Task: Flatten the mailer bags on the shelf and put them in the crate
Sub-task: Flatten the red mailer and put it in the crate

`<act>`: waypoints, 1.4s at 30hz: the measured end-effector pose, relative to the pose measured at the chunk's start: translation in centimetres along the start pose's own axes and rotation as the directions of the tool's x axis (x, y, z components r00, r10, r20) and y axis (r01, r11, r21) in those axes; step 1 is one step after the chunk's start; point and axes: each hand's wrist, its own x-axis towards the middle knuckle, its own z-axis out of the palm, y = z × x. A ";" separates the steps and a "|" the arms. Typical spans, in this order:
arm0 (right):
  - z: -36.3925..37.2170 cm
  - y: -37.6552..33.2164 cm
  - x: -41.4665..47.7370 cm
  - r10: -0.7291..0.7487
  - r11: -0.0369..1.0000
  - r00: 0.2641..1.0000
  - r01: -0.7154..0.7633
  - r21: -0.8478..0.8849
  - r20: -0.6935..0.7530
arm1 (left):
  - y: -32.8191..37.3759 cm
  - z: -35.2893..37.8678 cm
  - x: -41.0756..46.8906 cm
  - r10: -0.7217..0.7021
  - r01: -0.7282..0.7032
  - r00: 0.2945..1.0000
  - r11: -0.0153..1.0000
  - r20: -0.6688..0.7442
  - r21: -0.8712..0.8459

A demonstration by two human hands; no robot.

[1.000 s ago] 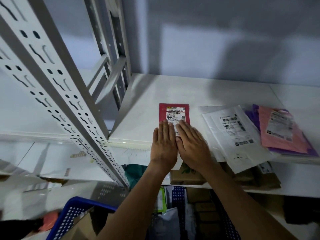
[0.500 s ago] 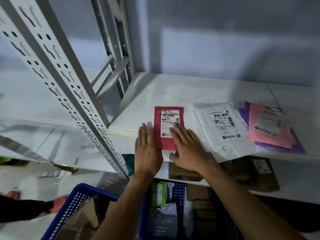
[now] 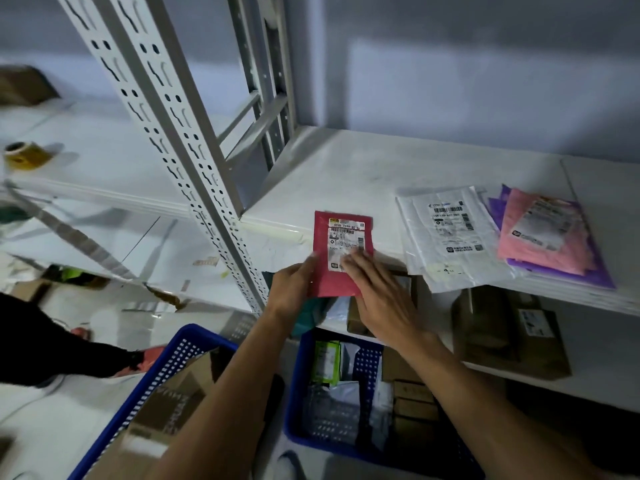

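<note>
left hand (image 3: 291,289) pinches the near left edge of the red mailer bag (image 3: 329,282), thumb on top, the other fingers tucked under where i can't see them. right hand (image 3: 381,299) is flat and open, fingers straight and close together, fingertips resting on the bag's white shipping label (image 3: 346,237).

the bag sits at the near edge of the shelf (image 3: 346,168), and its near half hangs out past that edge. it looks pretty flat and smooth, no obvious puffing.

just to the right on the same shelf there's a white mailer (image 3: 446,233), also poking over the near edge. further right is a pink mailer (image 3: 540,233) stacked on a purple mailer (image 3: 595,275).

down below the hands is a blue crate (image 3: 294,393) with parcels in it. a second blue crate (image 3: 194,344) sits to its left, holding cardboard.
</note>
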 end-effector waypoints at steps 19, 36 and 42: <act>3.3 -7.0 -9.7 0.642 0.529 0.653 -0.757 0.384 0.402 | -10.0 -4.9 0.8 -0.190 0.189 0.972 0.982 0.135 0.021; 16.0 -4.4 -17.9 0.738 0.204 0.447 -0.862 0.464 0.506 | -29.1 -2.9 2.5 -0.330 0.310 0.940 0.931 0.084 0.190; 24.6 -1.0 -20.7 0.725 0.196 0.443 -0.867 0.459 0.528 | -35.5 -1.8 7.3 -0.245 0.198 0.967 0.897 0.071 0.395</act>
